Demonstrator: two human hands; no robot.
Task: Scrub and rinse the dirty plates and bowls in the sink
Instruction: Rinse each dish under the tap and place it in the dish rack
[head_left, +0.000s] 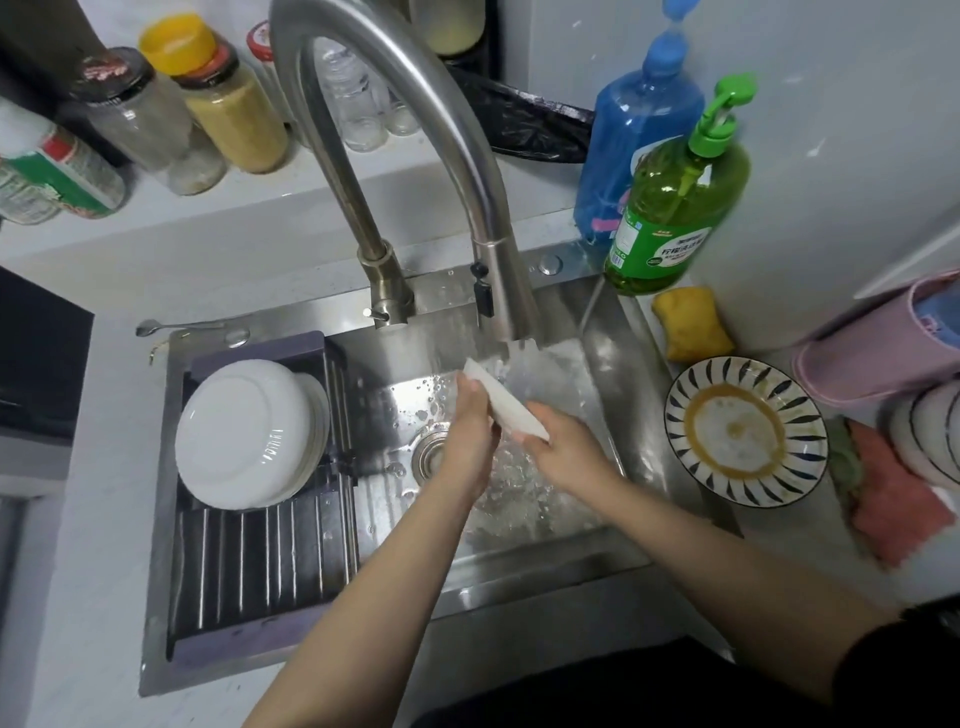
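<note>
- While water runs from the tap (498, 280), left hand (470, 431) and right hand (563, 449) both grip a tilted white plate (506, 402) over the sink (639, 467)
- White bowls (244, 431) rest upturned on the rack (260, 566)

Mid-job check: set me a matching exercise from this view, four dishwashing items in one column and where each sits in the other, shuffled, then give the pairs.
Things:
1. White plate being rinsed
2. Stack of clean white dishes
3. Blue-striped bowl with orange residue
4. Yellow sponge

Places:
A. On the counter right of the steel sink, still dirty
B. On the dark drying rack over the sink's left side
C. Held by the left hand and right hand under the running tap
D. By the green pump bottle of dish soap

Pairs: 1-C, 2-B, 3-A, 4-D
</note>
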